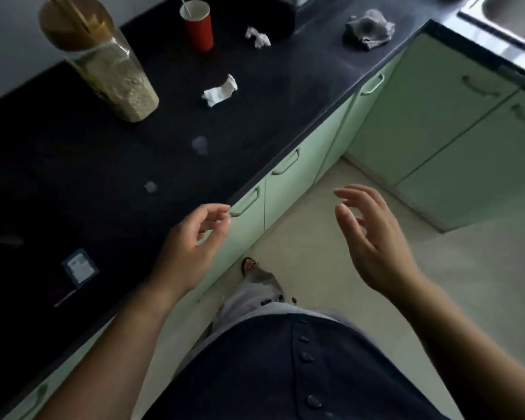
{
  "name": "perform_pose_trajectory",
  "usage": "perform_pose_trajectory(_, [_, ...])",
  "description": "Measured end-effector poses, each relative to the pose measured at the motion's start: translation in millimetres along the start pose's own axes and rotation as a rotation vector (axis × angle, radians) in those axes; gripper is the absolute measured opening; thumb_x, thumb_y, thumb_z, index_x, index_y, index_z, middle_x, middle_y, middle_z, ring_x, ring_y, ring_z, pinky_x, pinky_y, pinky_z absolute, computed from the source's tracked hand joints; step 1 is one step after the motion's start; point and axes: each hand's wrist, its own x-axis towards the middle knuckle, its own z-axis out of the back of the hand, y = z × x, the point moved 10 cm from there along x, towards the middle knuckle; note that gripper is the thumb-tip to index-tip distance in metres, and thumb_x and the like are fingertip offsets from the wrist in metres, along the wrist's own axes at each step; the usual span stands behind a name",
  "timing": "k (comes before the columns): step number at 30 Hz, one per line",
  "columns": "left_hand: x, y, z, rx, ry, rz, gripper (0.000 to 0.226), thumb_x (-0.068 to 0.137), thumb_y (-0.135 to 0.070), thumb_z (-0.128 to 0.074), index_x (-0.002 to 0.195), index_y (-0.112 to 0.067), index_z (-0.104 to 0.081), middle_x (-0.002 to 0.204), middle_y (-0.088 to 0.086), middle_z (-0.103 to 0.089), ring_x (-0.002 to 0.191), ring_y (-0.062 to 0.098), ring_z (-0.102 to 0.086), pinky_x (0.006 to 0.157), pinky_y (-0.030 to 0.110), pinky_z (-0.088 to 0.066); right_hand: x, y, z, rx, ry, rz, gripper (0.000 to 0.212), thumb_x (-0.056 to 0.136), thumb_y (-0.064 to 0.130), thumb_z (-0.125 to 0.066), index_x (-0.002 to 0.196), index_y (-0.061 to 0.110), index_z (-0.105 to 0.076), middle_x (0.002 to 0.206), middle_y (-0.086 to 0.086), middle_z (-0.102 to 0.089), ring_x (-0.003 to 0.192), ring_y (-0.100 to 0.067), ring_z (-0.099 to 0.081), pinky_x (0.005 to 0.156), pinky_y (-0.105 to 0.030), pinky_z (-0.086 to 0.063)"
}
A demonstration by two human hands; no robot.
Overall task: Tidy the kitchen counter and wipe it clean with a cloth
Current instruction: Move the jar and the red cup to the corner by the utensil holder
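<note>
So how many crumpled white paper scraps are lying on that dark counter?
2: one crumpled white paper scrap mid-counter right of the grain-filled clear jar, another beside the red paper cup. None seem hidden.

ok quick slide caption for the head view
Empty hands, left and right, by a black counter holding crumpled tissues, red cup, grey cloth.

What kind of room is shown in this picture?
Most likely a home kitchen: a dark counter over pale green cabinets, a steel sink at the far right, and a jar of grain.
</note>
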Motion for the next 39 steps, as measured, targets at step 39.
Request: perform_pose_trajectory(39, [422,58,84,0.783,-0.441,0.337,0.056,0.088,-0.045,-0.033,0.137,-0.020,-0.042,0.146,0.010,-0.041,0.133,0.033,-0.039,0.100,0.055,-0.037,580,102,-265,-0.363,0.586,0.461,0.100,0.073,0.057,-0.067,0.145,0.011,-0.014,0.149,-0.008,-0.022,0.135,-0.028,-0.027,0.101,-0.046,-0.037])
